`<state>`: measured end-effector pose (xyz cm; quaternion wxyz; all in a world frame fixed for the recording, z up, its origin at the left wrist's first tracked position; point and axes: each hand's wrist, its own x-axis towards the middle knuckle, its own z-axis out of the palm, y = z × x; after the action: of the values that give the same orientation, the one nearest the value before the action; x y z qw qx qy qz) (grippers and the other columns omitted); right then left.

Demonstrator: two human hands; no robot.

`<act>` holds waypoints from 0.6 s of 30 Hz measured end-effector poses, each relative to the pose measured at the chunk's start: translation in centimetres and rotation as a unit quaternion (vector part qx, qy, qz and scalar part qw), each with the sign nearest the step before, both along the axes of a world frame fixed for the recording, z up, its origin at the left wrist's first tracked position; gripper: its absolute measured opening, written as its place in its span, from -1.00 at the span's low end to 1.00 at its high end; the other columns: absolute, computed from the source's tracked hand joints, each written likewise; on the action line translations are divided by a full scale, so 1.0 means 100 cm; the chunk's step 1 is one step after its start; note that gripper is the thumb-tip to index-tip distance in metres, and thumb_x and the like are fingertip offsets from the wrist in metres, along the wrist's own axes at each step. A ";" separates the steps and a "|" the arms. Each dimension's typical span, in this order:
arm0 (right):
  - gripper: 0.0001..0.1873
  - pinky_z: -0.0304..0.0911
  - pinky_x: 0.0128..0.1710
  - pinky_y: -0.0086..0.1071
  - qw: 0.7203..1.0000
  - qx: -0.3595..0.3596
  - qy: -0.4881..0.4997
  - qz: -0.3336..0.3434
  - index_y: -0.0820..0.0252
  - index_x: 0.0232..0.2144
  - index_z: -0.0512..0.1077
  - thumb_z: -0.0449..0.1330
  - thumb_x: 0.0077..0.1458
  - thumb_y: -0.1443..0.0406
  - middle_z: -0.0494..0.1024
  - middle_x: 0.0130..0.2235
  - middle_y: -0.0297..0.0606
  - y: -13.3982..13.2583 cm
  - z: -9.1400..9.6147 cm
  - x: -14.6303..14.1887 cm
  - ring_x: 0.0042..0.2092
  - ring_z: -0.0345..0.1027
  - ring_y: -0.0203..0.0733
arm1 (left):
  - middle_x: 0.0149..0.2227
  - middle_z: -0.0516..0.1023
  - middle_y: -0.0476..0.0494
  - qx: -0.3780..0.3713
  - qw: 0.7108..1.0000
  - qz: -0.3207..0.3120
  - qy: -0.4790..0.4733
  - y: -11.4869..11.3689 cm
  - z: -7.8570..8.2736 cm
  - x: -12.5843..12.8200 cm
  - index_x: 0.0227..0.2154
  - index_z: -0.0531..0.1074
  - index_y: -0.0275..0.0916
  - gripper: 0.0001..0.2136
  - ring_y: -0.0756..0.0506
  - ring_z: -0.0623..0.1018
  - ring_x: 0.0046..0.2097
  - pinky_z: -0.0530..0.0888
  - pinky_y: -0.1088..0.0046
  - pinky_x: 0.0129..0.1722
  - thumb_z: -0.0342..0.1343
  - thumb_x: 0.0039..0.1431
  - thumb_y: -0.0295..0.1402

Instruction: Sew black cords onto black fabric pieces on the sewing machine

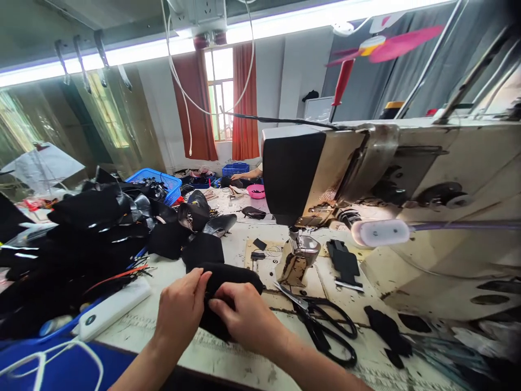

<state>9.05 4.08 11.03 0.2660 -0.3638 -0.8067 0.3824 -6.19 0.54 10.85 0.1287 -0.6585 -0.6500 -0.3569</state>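
Both my hands are closed on one black fabric piece [238, 273] above the front of the sewing table [228, 355]. My left hand [181, 304] pinches its left edge between thumb and fingers. Close beside it, my right hand [244, 312] grips the near side of the same piece, thumb pointing left. Part of the cloth hangs below my fingers. Just right of my hands, black-handled scissors [321, 320] lie with their blades slightly apart, tips toward the sewing machine's post [295, 260]. Another black piece [203, 250] lies just behind the one I hold.
The sewing machine head [321, 168] overhangs the right side, with a lit lamp [380, 232] below it. A heap of black pieces [89, 222] fills the left. A white power bank [114, 309] lies nearer. Farther back are a blue basket [173, 190] and another person's hand [240, 175].
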 end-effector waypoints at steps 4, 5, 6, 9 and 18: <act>-0.73 -0.14 -0.49 -0.37 0.967 0.235 -0.089 0.034 0.21 -0.49 0.36 0.07 0.25 0.27 0.51 -0.45 -0.28 -0.011 0.028 0.004 -0.47 0.30 -0.28 | -0.69 0.29 0.11 -0.003 0.996 -0.064 -0.058 -0.009 0.031 0.003 -0.64 0.27 -0.21 -0.64 0.06 0.31 -0.64 0.22 0.57 -0.57 -0.08 0.28 -0.26; -0.74 -0.16 -0.50 -0.37 0.952 0.286 -0.096 0.047 0.21 -0.47 0.35 0.04 0.27 0.29 0.51 -0.44 -0.29 -0.015 0.033 0.007 -0.49 0.29 -0.29 | -0.69 0.27 0.11 -0.005 0.995 -0.076 -0.063 -0.014 0.039 0.003 -0.65 0.25 -0.21 -0.64 0.07 0.30 -0.63 0.21 0.57 -0.57 -0.08 0.28 -0.27; -0.75 -0.17 -0.51 -0.37 0.938 0.326 -0.097 0.059 0.20 -0.47 0.34 0.03 0.27 0.31 0.49 -0.45 -0.31 -0.018 0.036 0.011 -0.51 0.28 -0.29 | -0.69 0.26 0.12 -0.013 0.994 -0.089 -0.067 -0.020 0.046 0.003 -0.66 0.24 -0.21 -0.63 0.08 0.28 -0.63 0.21 0.57 -0.57 -0.08 0.28 -0.28; -0.75 -0.17 -0.54 -0.37 0.904 0.416 -0.069 0.066 0.16 -0.54 0.27 0.06 0.20 0.35 0.41 -0.54 -0.37 -0.026 0.031 0.027 -0.58 0.22 -0.31 | -0.69 0.28 0.10 -0.042 0.987 -0.092 -0.123 -0.038 0.065 -0.005 -0.68 0.26 -0.21 -0.61 0.07 0.29 -0.63 0.23 0.57 -0.60 -0.05 0.25 -0.23; -0.62 -0.18 -0.62 -0.42 0.924 0.374 -0.049 0.069 0.16 -0.58 0.21 0.01 0.29 0.22 0.34 -0.62 -0.43 -0.030 -0.048 0.060 -0.64 0.08 -0.39 | -0.61 0.48 0.06 -0.067 0.978 0.011 -0.198 -0.040 0.066 -0.042 -0.59 0.48 -0.20 -0.65 -0.04 0.47 -0.51 0.38 0.54 -0.50 0.03 0.10 -0.05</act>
<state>15.07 1.09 6.25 0.3164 -0.1997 -0.9259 0.0518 -10.36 -3.42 17.47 -0.0433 -0.5752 -0.6920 -0.4342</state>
